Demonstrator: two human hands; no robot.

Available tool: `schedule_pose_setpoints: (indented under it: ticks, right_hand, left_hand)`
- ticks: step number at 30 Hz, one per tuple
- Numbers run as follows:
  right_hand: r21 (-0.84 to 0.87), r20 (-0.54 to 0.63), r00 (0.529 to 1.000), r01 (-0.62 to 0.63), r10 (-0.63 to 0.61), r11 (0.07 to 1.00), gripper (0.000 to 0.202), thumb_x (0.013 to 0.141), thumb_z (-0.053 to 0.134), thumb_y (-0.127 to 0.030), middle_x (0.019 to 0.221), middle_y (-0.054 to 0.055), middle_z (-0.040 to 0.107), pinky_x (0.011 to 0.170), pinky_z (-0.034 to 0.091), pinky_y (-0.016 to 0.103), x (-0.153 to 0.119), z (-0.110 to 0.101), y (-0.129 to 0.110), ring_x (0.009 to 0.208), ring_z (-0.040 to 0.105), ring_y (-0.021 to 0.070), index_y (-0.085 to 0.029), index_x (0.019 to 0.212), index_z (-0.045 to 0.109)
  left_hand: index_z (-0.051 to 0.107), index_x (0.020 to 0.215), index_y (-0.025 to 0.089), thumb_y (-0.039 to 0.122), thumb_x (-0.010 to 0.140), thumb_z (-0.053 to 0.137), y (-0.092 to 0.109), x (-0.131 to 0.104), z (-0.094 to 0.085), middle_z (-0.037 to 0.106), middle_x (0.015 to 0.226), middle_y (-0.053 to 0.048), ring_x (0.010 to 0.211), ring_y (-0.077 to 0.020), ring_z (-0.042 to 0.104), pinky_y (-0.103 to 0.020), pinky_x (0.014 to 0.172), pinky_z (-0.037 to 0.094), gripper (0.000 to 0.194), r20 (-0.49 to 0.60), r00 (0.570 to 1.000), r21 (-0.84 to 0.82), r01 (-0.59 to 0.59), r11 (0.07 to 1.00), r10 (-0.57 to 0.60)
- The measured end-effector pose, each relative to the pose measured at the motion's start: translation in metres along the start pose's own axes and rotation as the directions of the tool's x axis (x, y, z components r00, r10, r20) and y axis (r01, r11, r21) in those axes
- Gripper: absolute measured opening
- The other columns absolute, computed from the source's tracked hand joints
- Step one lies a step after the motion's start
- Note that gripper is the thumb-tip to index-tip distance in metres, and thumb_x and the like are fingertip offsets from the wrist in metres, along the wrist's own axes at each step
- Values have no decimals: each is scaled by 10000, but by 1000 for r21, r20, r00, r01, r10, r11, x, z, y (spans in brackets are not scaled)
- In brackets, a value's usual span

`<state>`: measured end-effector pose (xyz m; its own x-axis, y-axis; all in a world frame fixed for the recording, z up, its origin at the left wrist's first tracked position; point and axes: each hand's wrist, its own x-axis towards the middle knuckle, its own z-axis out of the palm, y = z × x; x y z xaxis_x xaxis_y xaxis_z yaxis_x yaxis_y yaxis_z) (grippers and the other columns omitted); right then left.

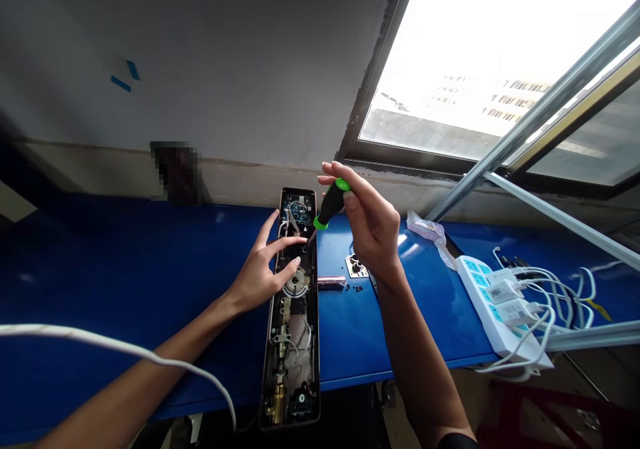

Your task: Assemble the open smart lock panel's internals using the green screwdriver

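A long, narrow black device housing [315, 342] lies open on the blue table, its near end reaching past the table edge. Inside it are a blue circuit board [299, 210], a round metal part [296, 281], wires and a brass fitting [278, 405]. My right hand [373, 225] is closed on a screwdriver [331, 203] with a black and green handle. The screwdriver leans, its tip down inside the housing. My left hand [257, 269] rests over the housing with fingers apart, the index fingertip close to the screwdriver tip. What the tip touches is too small to see.
Right of the housing lie a dark shiny cylinder [331, 282], several small black screws [357, 288] and a small square module [357, 266]. Further right are a white power strip [487, 295] with plugs and cables, a plastic bag [425, 227] and metal struts. A white cable [125, 349] crosses the left foreground.
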<state>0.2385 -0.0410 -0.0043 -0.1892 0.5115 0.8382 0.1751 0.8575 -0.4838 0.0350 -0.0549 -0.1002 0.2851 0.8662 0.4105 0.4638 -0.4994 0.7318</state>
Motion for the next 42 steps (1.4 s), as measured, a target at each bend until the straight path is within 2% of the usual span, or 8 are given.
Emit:
schedule_pose_setpoints:
  ticks: [6,12,17,20,24,30,36,42]
  right_hand:
    - [-23,-103,993,52,-54,998,336,879,792,-264,1066,13,682,797,637,398,0,1,2,995,684,203,-384,1191,755]
    - [53,21,999,25,-26,998,400,1054,479,-218,1361,38,679,1048,593,498,-1,3,1,1215,678,225,-336,1407,624]
    - [-66,-90,994,50,-56,997,321,868,809,-333,1049,17,677,794,642,379,0,3,3,963,674,189,-357,1185,761]
    - [-103,-77,995,52,-60,993,294,988,647,-356,1177,47,663,921,625,427,0,2,3,1071,666,208,-341,1272,722]
    - [48,61,998,6,-9,999,423,1067,453,-255,1446,37,638,1017,618,482,-1,1,3,1227,682,231,-339,1468,558]
    - [-16,-70,995,63,-64,998,333,864,816,-294,1055,7,706,802,654,377,-1,2,1,950,700,181,-349,1187,759]
    - [36,23,999,22,-22,999,375,1058,486,-204,1329,26,696,1066,581,477,-1,3,-5,1206,681,212,-323,1366,664]
    - [-51,-109,992,57,-63,997,372,870,813,-232,988,5,670,805,616,381,-1,1,-1,938,659,175,-375,1209,762]
  left_hand:
    - [705,1287,279,359,960,649,-1,0,0,90,1756,-30,1601,-352,215,-586,1286,273,340,3,1000,4,-8,1000,8]
    - [713,1270,283,373,957,651,-2,0,2,105,1756,-10,1599,-341,227,-559,1300,256,331,-18,1000,9,-15,1000,15]
    - [723,1258,296,381,950,657,-2,0,2,110,1754,-1,1601,-332,224,-543,1303,264,326,-25,1000,13,0,1000,0]
    - [719,1263,301,381,950,658,-3,0,2,113,1753,8,1603,-333,216,-557,1304,252,330,-28,1000,10,-7,1000,7]
    - [718,1261,305,377,951,661,-3,1,3,114,1754,9,1599,-333,232,-556,1303,258,323,-32,999,15,-13,1000,13]
    - [723,1249,305,373,944,673,-5,0,4,123,1752,3,1599,-327,231,-546,1304,260,317,-43,999,14,-18,1000,19]
    - [724,1249,302,378,945,670,-5,-1,3,132,1748,-3,1595,-332,244,-540,1298,281,319,-37,999,10,-1,1000,1]
    - [720,1260,303,367,950,663,-4,0,4,126,1749,4,1599,-320,234,-539,1304,260,322,-38,999,2,-5,1000,5]
